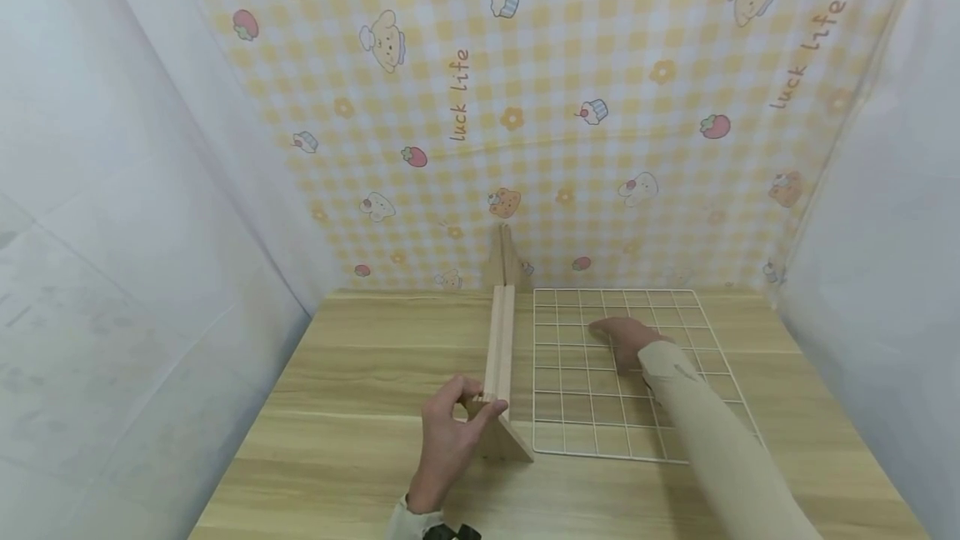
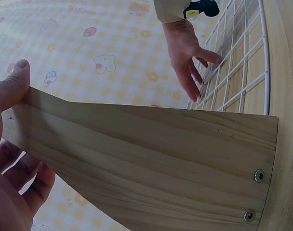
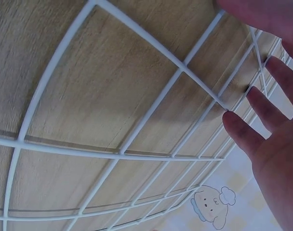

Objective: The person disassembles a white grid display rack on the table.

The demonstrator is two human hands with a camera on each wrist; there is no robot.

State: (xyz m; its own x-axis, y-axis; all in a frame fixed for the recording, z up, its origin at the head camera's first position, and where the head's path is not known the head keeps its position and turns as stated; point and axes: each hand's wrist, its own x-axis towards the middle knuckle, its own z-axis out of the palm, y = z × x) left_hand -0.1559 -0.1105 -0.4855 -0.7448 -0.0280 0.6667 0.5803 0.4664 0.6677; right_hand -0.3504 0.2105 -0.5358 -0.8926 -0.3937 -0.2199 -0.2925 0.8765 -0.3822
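A wooden stand (image 1: 501,340) has a grooved bar joining two upright end pieces, seen from above in the head view. My left hand (image 1: 450,440) grips the top of the near end piece (image 2: 151,154), with the thumb on one side and fingers on the other. To the right of the stand, a white wire grid panel (image 1: 533,373) lies flat on the table. Over its upper middle is my right hand (image 1: 630,342), fingers spread and nearly straight. In the right wrist view, fingertips (image 3: 235,122) meet the grid wires; whether they hook under them I cannot tell.
The wood-grain table (image 1: 360,440) ends at a yellow checked cloth wall (image 1: 555,165) behind. Pale sheets stand at the left (image 1: 112,273) and right (image 1: 885,273). Two bolt heads (image 2: 259,175) show low on the near end piece.
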